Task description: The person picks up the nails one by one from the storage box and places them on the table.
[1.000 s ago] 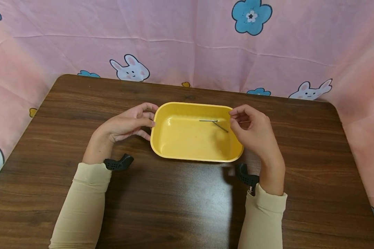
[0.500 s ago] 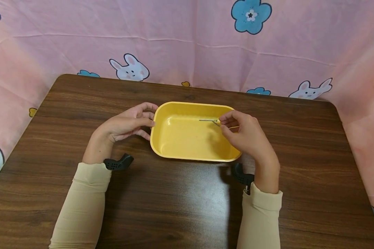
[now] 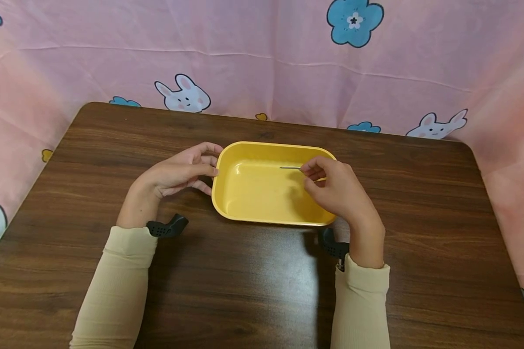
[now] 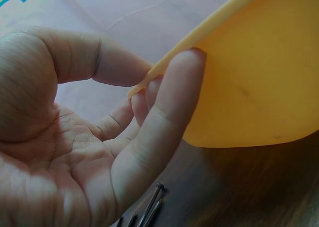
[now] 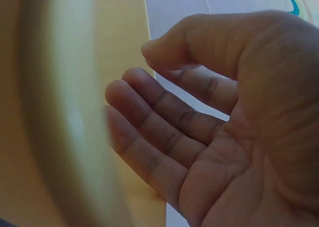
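Observation:
A yellow plastic tray (image 3: 253, 191) sits in the middle of a dark wooden table (image 3: 244, 291). My left hand (image 3: 179, 172) pinches the tray's left rim (image 4: 259, 77) between thumb and fingers (image 4: 169, 102). My right hand (image 3: 332, 189) hovers over the right part of the tray, its fingertips at the end of a thin metal nail (image 3: 290, 167) lying on the tray floor. In the right wrist view this hand's fingers (image 5: 164, 132) are loosely bent and apart from the thumb, with nothing between them. The tray wall (image 5: 60, 112) is a blur beside them.
A few thin nails (image 4: 152, 211) lie on the table under my left hand. Black wrist mounts (image 3: 168, 227) sit at both cuffs. Pink cloth (image 3: 262, 58) with rabbits and flowers walls the table on three sides.
My right hand has moved left from the tray's right rim to over the tray, reaching the nail. It now covers the slanted second nail. The left hand has stayed put.

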Demonstrator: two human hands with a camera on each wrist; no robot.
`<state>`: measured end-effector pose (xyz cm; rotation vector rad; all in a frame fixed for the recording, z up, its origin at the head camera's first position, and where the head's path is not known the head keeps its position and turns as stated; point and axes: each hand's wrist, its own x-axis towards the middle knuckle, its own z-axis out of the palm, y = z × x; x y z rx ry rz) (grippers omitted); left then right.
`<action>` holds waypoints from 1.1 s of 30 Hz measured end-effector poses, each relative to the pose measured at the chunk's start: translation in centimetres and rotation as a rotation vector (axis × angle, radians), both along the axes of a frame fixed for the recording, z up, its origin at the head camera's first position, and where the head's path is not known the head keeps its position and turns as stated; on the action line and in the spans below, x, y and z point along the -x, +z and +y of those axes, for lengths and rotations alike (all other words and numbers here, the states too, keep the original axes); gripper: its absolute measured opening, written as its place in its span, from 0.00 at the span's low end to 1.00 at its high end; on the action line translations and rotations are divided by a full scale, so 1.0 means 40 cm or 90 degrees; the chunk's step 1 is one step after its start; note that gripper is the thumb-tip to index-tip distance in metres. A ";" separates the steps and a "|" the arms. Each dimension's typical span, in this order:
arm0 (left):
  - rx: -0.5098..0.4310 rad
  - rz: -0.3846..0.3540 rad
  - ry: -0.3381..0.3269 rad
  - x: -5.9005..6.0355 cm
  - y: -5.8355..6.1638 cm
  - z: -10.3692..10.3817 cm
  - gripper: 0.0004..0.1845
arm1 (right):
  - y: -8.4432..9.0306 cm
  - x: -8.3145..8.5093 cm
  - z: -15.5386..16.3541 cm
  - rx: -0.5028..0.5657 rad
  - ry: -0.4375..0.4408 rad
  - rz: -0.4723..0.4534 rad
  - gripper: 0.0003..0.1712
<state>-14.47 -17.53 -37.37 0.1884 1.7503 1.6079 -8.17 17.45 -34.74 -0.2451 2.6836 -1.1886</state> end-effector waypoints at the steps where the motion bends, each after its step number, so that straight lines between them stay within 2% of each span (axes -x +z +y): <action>1: 0.000 -0.001 0.002 0.000 0.000 0.001 0.31 | 0.000 0.000 -0.001 -0.002 -0.001 0.001 0.15; 14: 0.012 0.001 -0.003 -0.002 0.002 -0.001 0.31 | -0.014 0.009 -0.019 -0.047 -0.003 0.024 0.12; 20: 0.015 0.004 -0.004 -0.003 0.002 -0.001 0.30 | -0.021 0.014 -0.025 -0.074 0.002 0.047 0.12; 33: 0.009 0.005 -0.007 -0.001 0.006 0.001 0.30 | -0.028 0.015 -0.032 -0.115 0.001 0.058 0.13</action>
